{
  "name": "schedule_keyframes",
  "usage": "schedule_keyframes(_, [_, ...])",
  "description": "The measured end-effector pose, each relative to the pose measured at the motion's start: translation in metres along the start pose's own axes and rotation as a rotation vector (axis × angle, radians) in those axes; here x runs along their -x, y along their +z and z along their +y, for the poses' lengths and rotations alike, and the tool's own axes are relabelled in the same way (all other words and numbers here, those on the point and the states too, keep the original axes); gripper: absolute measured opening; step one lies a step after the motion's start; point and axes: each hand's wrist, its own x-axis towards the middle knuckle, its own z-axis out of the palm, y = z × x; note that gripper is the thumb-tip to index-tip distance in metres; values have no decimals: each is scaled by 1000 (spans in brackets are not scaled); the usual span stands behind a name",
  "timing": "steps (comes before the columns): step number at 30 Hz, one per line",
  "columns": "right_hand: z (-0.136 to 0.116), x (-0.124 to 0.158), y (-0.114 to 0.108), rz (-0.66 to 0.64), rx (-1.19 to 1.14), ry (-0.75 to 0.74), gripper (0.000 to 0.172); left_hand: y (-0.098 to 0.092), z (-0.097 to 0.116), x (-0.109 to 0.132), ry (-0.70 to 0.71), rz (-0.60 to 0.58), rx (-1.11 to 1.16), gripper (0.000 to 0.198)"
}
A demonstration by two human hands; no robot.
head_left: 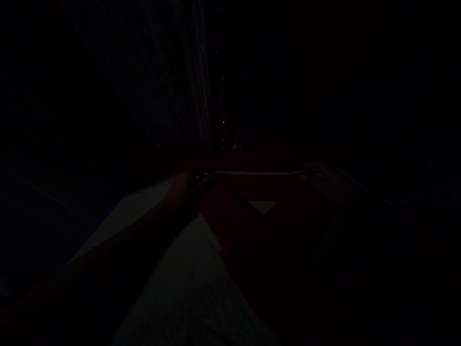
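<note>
The picture is very dark. A red cloth (245, 230) lies across the middle, and a thin pale strip (259, 172) runs along its far edge. My left hand (183, 190) is at the strip's left end, and my right hand (320, 180) is at its right end, with its fingers on or just over the edge. The darkness hides what either hand grips. Below the red cloth lies a pale sheet or surface (190, 288), which my left forearm crosses.
A thin blue edge (93, 230) borders the pale area on the left. Beyond the hands is a dark, streaky surface (187, 81), possibly fabric, with a few small glints. The far left and right are too dark to make out.
</note>
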Motion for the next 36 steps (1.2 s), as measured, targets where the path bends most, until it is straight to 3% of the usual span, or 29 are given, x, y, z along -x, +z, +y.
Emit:
schedule_keyframes(6, [-6,1,-1,-16,2,42,64,1,-9,-6,14,-8,-4,54])
schedule_keyframes(14, [-10,2,-3,-2,31,11,61,-1,0,-1,26,-13,-10,52])
schedule_keyframes(20, [-8,2,-3,-25,7,48,67,0,-6,-4,41,-11,-18,53])
schedule_keyframes(36, [-7,2,-1,-7,-5,33,65,-1,-3,-2,16,-4,-18,54])
